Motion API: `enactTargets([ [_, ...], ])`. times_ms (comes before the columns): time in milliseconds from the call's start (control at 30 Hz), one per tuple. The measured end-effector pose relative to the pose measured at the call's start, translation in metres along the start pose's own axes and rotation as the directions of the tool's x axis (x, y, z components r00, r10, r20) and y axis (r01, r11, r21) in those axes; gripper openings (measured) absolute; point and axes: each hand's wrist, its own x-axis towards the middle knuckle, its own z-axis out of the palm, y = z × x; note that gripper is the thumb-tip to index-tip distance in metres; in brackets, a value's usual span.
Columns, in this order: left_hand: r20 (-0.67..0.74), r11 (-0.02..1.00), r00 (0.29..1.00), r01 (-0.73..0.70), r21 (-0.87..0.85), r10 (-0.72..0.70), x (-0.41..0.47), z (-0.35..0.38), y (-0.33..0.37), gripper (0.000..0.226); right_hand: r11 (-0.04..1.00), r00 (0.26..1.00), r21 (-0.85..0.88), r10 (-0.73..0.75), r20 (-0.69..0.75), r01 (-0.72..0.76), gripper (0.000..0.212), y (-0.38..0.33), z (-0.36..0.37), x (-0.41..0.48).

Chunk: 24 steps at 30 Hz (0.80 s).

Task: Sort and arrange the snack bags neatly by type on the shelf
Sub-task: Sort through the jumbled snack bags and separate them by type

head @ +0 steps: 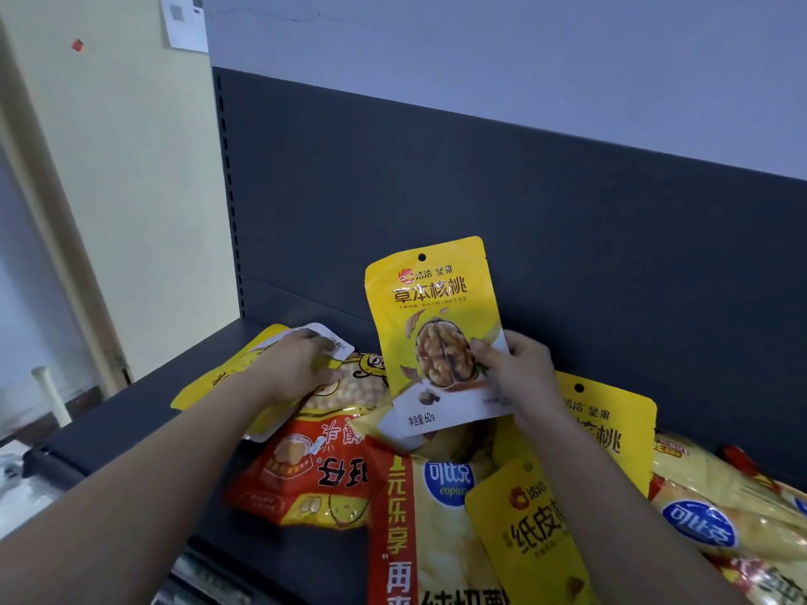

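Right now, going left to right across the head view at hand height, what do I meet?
Left grip holding a yellow-and-white pouch → upright walnut pouch → right grip pinching it → second walnut pouch → Copico bag.

**A dim corner behind a dark shelf**

The shelf [144,412] is dark grey metal. It has a tall back panel [480,203] of the same colour and a slotted upright [227,189] at the panel's left edge. Above the panel the wall [524,58] is a pale bluish grey, with a thin dark line running near the top. To the left a cream wall [144,189] meets it. A white paper sheet [183,19] hangs high at that join, and a small red square [77,45] sits further left. A beige frame [56,238] slants down the far left, with a blurred pale area beyond it and a white post [50,395] low down. The light is soft and dim.
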Motion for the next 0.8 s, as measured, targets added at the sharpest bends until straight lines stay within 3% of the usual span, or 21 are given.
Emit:
enactTargets([
  [67,-0.024,0.999,0.999,-0.039,-0.015,0.039,-0.009,-0.009,0.007,0.054,1.000,1.000,0.000,-0.008,0.008,0.008,0.019,-0.001,0.001,-0.001],
  [167,-0.065,0.983,0.987,-0.136,0.122,0.145,-0.026,-0.017,0.022,0.044,1.000,1.000,0.010,-0.029,0.009,0.029,0.023,-0.003,0.001,-0.002],
  [233,-0.014,0.962,0.977,-0.206,0.177,0.212,-0.039,-0.016,0.035,0.042,0.999,0.999,0.015,-0.040,0.008,0.040,0.023,-0.003,-0.001,-0.004],
  [267,0.067,0.964,0.977,-0.213,0.162,0.204,-0.046,-0.013,0.042,0.051,0.999,0.999,0.019,-0.042,0.005,0.042,0.024,-0.003,-0.002,-0.005],
  [367,0.376,0.963,0.924,-0.166,0.210,0.077,-0.064,-0.001,0.056,0.114,0.998,0.999,0.035,-0.043,0.006,0.043,0.019,-0.006,-0.005,-0.011],
  [467,0.477,0.943,0.878,-0.192,0.272,0.041,-0.085,0.007,0.065,0.126,0.999,0.999,0.028,-0.040,0.015,0.039,0.016,-0.006,-0.009,-0.016],
  [533,0.417,0.946,0.908,-0.170,0.276,0.042,-0.090,0.017,0.067,0.117,0.999,1.000,0.022,-0.027,0.013,0.026,0.014,-0.005,-0.010,-0.020],
  [667,0.174,0.964,0.978,-0.148,0.219,0.111,-0.086,0.031,0.062,0.065,1.000,1.000,0.005,-0.030,-0.003,0.030,0.019,-0.001,-0.016,-0.024],
  [800,-0.022,0.997,0.998,-0.061,0.048,0.062,-0.082,0.014,0.063,0.054,0.999,0.999,0.006,-0.042,-0.021,0.042,0.027,0.005,-0.025,-0.025],
])
